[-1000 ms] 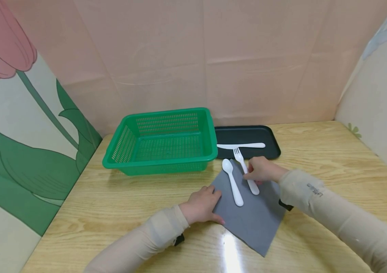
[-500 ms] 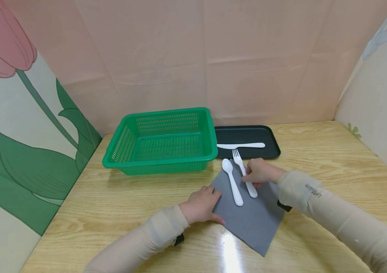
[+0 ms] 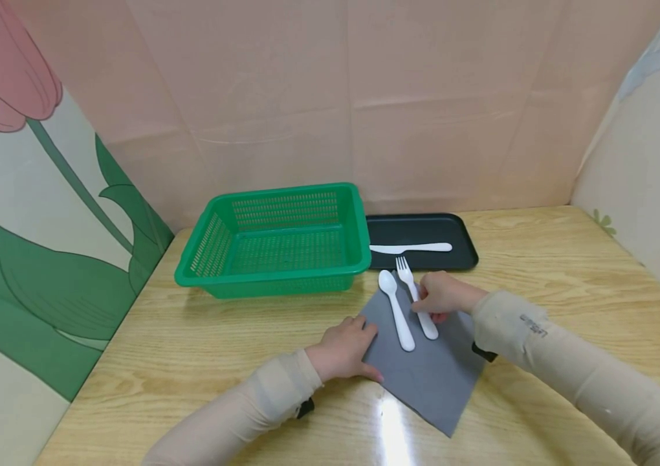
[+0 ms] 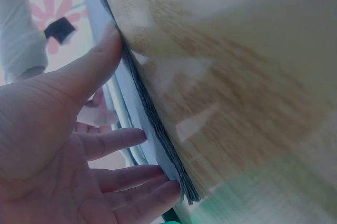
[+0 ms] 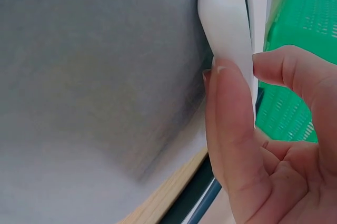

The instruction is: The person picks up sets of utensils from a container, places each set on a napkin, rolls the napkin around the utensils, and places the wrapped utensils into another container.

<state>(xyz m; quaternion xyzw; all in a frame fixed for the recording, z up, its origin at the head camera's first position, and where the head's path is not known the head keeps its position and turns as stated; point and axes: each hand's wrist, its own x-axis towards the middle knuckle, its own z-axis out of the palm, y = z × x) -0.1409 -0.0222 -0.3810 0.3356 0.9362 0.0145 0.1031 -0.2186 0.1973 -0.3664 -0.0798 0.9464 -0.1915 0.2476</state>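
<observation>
A grey napkin (image 3: 429, 378) lies turned at an angle on the table, its layered folded edge showing in the left wrist view. My left hand (image 3: 344, 351) rests at its left edge with fingers spread, thumb and fingertips touching the napkin (image 4: 152, 113). On the napkin lies a white spoon (image 3: 398, 317), bowl pointing away. Just right of it is a white fork (image 3: 426, 323), roughly alongside the spoon, tines past the napkin's far corner. My right hand (image 3: 443, 294) pinches the fork's handle (image 5: 226, 13) between thumb and fingers.
Behind the napkin a black tray (image 3: 417, 226) holds a white knife (image 3: 423, 247). A green plastic basket (image 3: 283, 285) stands left of the tray and overlaps its left end. Walls (image 3: 330, 97) close off the table's back and sides.
The fork has shifted slightly toward me and to the left over the napkin, with my right hand moving along. My left hand, the spoon and the napkin have stayed put.
</observation>
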